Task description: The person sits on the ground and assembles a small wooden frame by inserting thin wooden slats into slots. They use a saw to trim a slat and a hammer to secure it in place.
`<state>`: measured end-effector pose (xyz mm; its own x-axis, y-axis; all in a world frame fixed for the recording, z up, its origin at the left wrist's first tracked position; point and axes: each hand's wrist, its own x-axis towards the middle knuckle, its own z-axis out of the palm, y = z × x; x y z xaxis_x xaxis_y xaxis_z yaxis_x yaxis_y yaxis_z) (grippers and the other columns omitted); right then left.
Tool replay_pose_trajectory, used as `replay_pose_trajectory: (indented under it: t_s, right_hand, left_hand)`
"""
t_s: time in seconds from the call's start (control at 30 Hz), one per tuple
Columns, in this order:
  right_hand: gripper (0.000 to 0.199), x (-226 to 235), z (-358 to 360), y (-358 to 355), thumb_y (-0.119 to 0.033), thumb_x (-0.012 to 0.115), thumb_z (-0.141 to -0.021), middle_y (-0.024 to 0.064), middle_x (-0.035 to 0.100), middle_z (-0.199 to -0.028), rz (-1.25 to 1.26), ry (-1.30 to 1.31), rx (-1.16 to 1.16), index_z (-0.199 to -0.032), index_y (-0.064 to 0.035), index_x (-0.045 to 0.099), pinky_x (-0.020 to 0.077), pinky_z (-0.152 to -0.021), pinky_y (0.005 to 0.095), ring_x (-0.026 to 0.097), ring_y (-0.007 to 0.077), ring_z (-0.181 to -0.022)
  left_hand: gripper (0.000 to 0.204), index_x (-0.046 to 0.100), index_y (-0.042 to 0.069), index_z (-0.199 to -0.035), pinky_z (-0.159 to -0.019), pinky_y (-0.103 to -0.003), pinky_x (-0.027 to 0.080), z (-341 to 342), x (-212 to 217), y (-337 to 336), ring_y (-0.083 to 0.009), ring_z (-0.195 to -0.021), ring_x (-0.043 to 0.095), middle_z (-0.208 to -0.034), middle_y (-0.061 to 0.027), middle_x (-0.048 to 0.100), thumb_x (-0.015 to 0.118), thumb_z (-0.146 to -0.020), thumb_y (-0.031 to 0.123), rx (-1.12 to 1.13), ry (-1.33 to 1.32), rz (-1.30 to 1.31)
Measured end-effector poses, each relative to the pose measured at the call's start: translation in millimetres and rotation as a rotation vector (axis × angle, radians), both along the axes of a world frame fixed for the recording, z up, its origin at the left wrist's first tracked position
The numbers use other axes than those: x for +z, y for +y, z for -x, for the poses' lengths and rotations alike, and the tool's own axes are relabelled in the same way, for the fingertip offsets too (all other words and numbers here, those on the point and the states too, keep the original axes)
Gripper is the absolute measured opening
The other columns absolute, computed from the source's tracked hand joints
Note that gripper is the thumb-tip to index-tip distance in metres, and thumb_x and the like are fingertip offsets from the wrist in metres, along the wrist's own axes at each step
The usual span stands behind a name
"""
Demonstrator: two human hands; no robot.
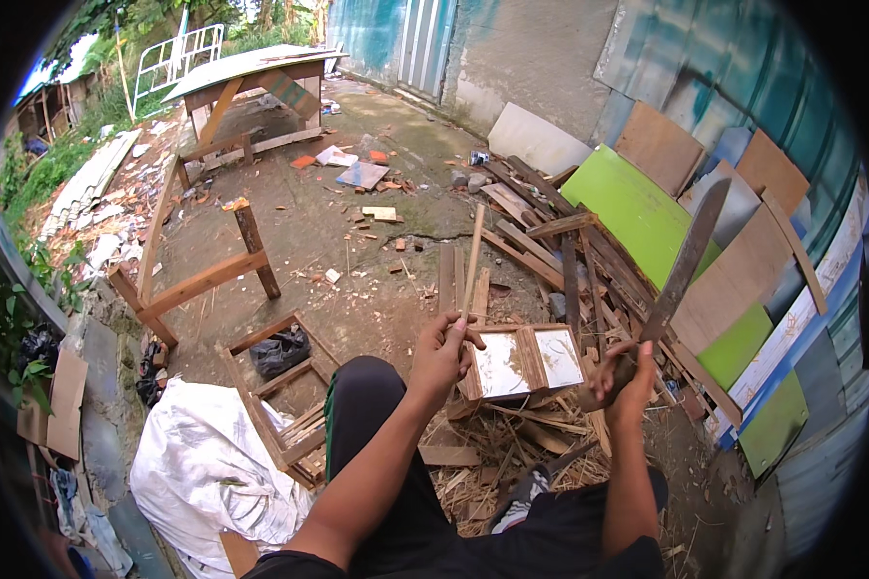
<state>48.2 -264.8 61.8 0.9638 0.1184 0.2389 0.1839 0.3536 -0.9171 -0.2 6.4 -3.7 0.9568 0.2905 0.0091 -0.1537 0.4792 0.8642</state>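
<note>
My left hand (441, 352) is closed round the lower end of a thin wooden stick (474, 259), which points up and away from me. In my right hand (620, 379) is a machete (687, 261); its long dark blade rises toward the upper right, and my fingers partly cover the handle. Blade and stick are apart. Between and just beyond my hands lies a small wooden frame with white panels (500, 364), a brown strip across its middle. Wood shavings (473, 492) and split slivers litter the ground below it, around my shoe (523, 497).
Wooden planks (541, 232) are heaped at the right, beside a green board (628, 207) and other panels against the wall. On the left stand a wooden frame (208, 282) and a white sack (198, 473). A table (251, 63) stands far back.
</note>
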Motion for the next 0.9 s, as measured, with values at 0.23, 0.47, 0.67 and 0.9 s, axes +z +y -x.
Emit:
replay_pose_trajectory:
  t_s: [0.23, 0.47, 0.67, 0.9]
  right_hand:
    - [0.035, -20.9, -19.0, 2.9, -0.028, 0.053, -0.11, 0.0004, 0.056, -0.063, 0.548, -0.141, 0.182, -0.105, 0.0031, 0.069, 0.0429, -0.054, 0.0269, 0.054, 0.009, -0.058]
    - [0.026, -87.6, -53.3, 58.8, -0.025, 0.069, -0.099, 0.0134, 0.063, -0.069, 0.818, -0.555, 0.162, -0.092, -0.0002, 0.068, 0.0485, -0.059, 0.0392, 0.064, 0.03, -0.062]
    - [0.033, -92.1, -66.8, 87.4, -0.036, 0.075, -0.093, 0.0181, 0.069, -0.078, 0.874, -0.675, 0.239, -0.095, -0.0033, 0.067, 0.0524, -0.06, 0.0455, 0.069, 0.0386, -0.069]
    - [0.038, -108.8, -89.0, 94.0, -0.043, 0.069, -0.095, 0.0159, 0.066, -0.073, 0.933, -0.816, 0.2, -0.093, -0.0051, 0.064, 0.0532, -0.057, 0.0466, 0.068, 0.0389, -0.064]
  left_hand:
    - [0.027, 0.06, 0.002, -0.126, -0.045, -0.021, 0.031, -2.4, -3.2, -6.9, -0.004, -0.049, 0.041, -0.082, -0.0056, 0.067, 0.047, -0.112, 0.021, -0.064, 0.099, -0.102]
    - [0.028, 0.059, -0.001, -0.127, -0.048, -0.021, 0.034, -14.4, -14.4, -18.5, -0.0064, -0.053, 0.045, -0.088, -0.0075, 0.066, 0.044, -0.112, 0.017, -0.071, 0.143, -0.097]
    - [0.024, 0.069, -0.001, -0.114, -0.047, -0.022, 0.035, -24.2, -22.9, -14.5, -0.0057, -0.052, 0.048, -0.078, -0.0021, 0.063, 0.049, -0.104, 0.006, 0.123, 0.227, -0.385]
    - [0.032, 0.074, 0.0, -0.122, -0.048, -0.024, 0.034, -31.2, -25.5, -15.7, -0.0047, -0.055, 0.048, -0.072, 0.0023, 0.062, 0.053, -0.098, 0.002, 0.172, 0.265, -0.424]
